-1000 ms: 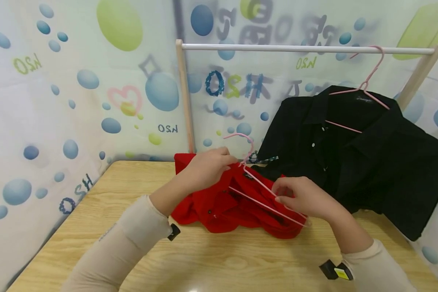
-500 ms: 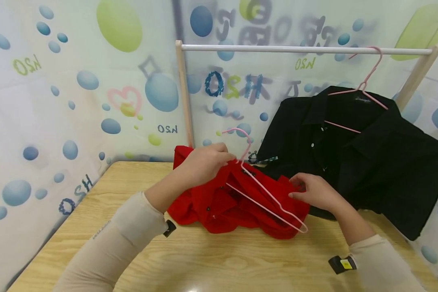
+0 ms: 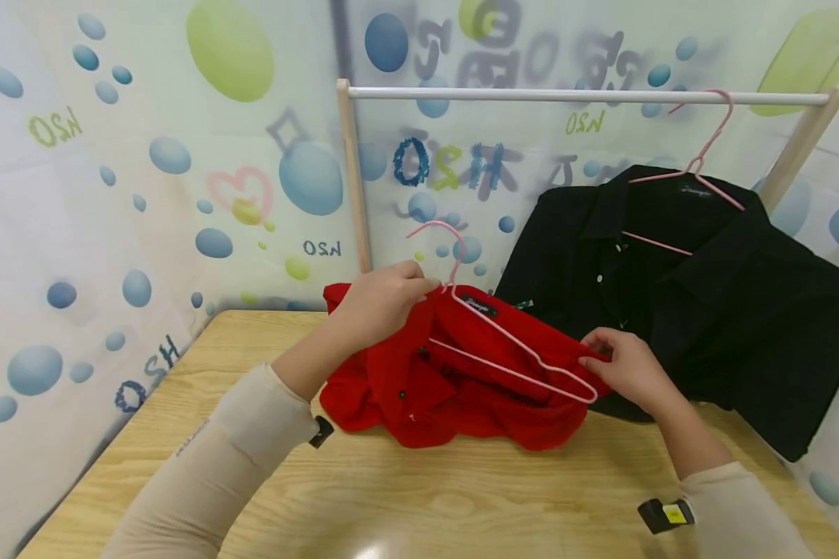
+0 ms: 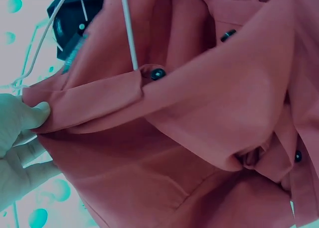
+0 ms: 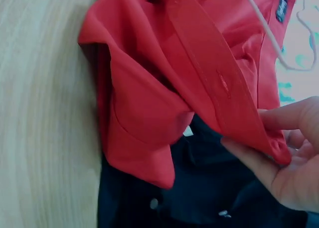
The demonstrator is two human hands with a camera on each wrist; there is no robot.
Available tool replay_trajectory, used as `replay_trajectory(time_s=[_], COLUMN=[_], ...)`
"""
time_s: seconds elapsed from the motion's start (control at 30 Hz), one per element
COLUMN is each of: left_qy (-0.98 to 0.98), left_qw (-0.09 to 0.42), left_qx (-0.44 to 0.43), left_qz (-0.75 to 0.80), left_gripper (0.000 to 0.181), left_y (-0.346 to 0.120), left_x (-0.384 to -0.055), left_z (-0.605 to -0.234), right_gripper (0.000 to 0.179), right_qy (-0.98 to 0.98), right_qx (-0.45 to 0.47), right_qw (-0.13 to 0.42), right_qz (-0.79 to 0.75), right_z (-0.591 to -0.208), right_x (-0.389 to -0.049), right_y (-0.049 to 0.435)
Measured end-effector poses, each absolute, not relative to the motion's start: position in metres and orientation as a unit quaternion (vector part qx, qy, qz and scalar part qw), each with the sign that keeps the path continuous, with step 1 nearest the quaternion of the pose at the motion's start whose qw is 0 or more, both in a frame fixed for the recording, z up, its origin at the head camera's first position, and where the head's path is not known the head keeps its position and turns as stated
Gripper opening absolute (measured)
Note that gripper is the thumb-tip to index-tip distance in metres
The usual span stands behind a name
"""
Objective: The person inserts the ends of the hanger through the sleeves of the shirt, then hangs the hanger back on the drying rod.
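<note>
A red shirt [image 3: 419, 411] with dark buttons lies bunched on the table, its upper part lifted. Its inner neck shows a dark label [image 3: 478, 305]. My left hand [image 3: 384, 305] pinches the shirt near the collar, beside the neck of a pink wire hanger [image 3: 461, 248]. In the left wrist view, the thumb [image 4: 39, 113] lies over the fabric's edge. One side of the hanger sits inside the shirt's left part; its other end shows in front of the cloth. My right hand [image 3: 629, 366] pinches the right front edge, which carries a buttonhole [image 5: 224, 83] in the right wrist view.
A black shirt [image 3: 706, 310] hangs on another pink hanger [image 3: 706, 147] from the rack's white rail [image 3: 503, 93], right behind the red shirt. Wooden posts [image 3: 353, 178] hold the rail. The wooden table [image 3: 419, 505] extends in front, and a patterned curtain [image 3: 252, 132] surrounds it.
My right hand let go of the hanger, moved right and took hold of the red shirt's edge, drawing it out and up. The left hand and hanger rose slightly.
</note>
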State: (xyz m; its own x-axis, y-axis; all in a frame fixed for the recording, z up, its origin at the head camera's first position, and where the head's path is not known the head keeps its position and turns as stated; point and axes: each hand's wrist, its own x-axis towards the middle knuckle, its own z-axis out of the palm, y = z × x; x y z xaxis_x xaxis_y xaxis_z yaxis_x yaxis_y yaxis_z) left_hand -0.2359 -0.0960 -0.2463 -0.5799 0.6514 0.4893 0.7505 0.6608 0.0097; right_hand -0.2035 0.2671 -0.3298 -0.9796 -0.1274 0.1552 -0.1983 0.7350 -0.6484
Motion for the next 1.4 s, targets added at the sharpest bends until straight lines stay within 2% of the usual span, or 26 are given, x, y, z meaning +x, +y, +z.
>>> replay_trajectory(time_s=[0.3,0.43,0.83,1.07,1.2,1.4], left_qy=[-0.877,-0.877,-0.873,-0.898,-0.908,-0.908], left_qw=[0.281,0.288,0.302,0.288,0.286,0.283], left_qx=[-0.388,-0.384,-0.367,-0.326,-0.305,-0.307], left_qz=[-0.032,0.018,0.106,0.062,0.025,-0.028], left_gripper=[0.035,0.037,0.031,0.033,0.026,0.013], left_y=[-0.095,-0.091,-0.085,-0.081,-0.079,-0.074], left_x=[-0.238,-0.238,-0.239,-0.234,-0.228,-0.22], left_z=[-0.253,-0.257,-0.269,-0.27,-0.271,-0.271], right_gripper=[0.016,0.016,0.012,0.012,0.016,0.02], right_qy=[-0.927,-0.924,-0.928,-0.916,-0.91,-0.907], right_qx=[0.071,0.072,0.099,0.156,0.188,0.211], right_qw=[0.093,0.099,0.137,0.206,0.245,0.263], right_qz=[0.355,0.362,0.331,0.308,0.278,0.254], right_z=[-0.314,-0.309,-0.288,-0.279,-0.279,-0.283], right_x=[-0.192,-0.188,-0.174,-0.158,-0.154,-0.157], right_y=[0.279,0.281,0.272,0.243,0.221,0.19])
